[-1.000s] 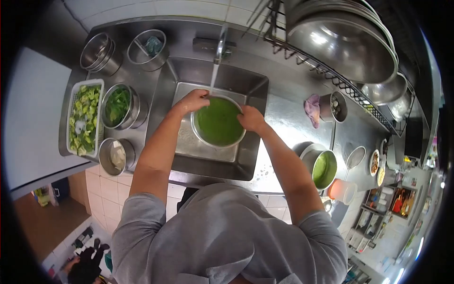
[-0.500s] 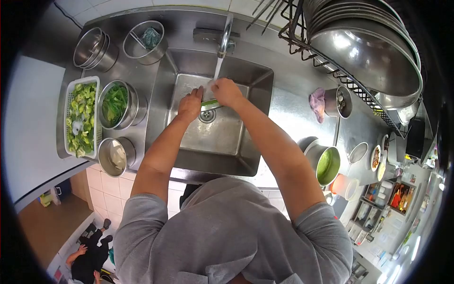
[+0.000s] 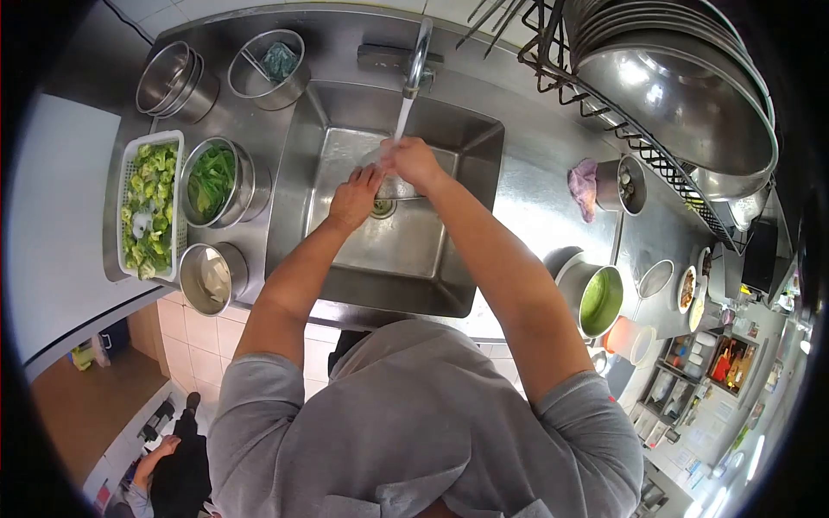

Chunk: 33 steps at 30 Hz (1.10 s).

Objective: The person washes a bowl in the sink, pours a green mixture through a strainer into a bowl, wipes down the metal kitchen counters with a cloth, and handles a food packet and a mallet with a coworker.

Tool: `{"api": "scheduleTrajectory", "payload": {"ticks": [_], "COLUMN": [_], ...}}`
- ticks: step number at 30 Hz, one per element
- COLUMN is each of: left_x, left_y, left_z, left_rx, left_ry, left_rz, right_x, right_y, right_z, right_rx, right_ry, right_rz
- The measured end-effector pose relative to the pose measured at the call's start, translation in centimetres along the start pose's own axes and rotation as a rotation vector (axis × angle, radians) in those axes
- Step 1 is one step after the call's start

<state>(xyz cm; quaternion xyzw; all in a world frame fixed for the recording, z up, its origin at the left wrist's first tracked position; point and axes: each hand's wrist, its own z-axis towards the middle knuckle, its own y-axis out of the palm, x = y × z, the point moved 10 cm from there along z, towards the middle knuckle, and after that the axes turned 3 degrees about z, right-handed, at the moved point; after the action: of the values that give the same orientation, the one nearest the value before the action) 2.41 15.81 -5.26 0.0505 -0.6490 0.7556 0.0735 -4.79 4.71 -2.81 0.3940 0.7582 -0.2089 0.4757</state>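
Both hands are holding a steel bowl point(image 3: 390, 184) tipped on edge in the sink point(image 3: 449, 285), under water running from the tap point(image 3: 418, 52). Left hand point(image 3: 356, 195) is curled on its left rim; right hand point(image 3: 413, 162) is gripping the top rim. A pot point(image 3: 596, 300) of green liquid is standing on the counter to the right.

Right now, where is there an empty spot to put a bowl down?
The steel counter between the sink and the pink cloth is bare. Left of the sink is crowded: vegetable basket, greens bowl, small pots. The sink's near floor, below both hands, is free.
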Motion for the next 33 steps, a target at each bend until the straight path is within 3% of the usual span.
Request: {"api": "scheduleTrajectory", "payload": {"ticks": [2, 4, 8, 13, 24, 27, 29, 32, 33], "left_x": [0.5, 1.2, 1.2, 0.7, 0.5, 0.4, 0.3, 0.4, 0.9], "left_y": [0.2, 1.2, -0.1, -0.3, -0.9, -1.2, -0.7, -0.1, -0.2], "left_z": [-0.7, -0.3, 0.5, 0.6, 0.0, -0.3, -0.7, -0.8, -1.3], "left_rx": [0.016, -0.129, -0.155, -0.196, -0.125, -0.106, -0.082, -0.030, -0.051], "left_ry": [0.019, 0.001, 0.088, 0.016, -0.036, -0.053, -0.076, -0.047, -0.044], "left_rz": [0.012, -0.017, 0.029, -0.016, 0.003, -0.011, 0.003, 0.014, 0.005], "right_x": [-0.1, -0.2, 0.9, 0.3, 0.2, 2.2, 0.6, -0.7, 1.0], "right_y": [0.5, 0.7, -0.4, -0.4, -0.5, -1.2, -1.5, -0.4, -1.0], "right_z": [-0.7, -1.1, -1.4, -1.9, -3.0, -1.8, -3.4, -8.2, -9.2], "right_rx": [-0.033, -0.022, 0.012, -0.010, -0.003, 0.005, 0.046, -0.090, -0.039], "right_ry": [-0.013, -0.036, -0.030, -0.030, -0.053, -0.057, -0.245, -0.212, -0.208], "right_rz": [0.119, 0.120, 0.091, 0.113, 0.114, 0.041, -0.247, -0.387, -0.412]}}
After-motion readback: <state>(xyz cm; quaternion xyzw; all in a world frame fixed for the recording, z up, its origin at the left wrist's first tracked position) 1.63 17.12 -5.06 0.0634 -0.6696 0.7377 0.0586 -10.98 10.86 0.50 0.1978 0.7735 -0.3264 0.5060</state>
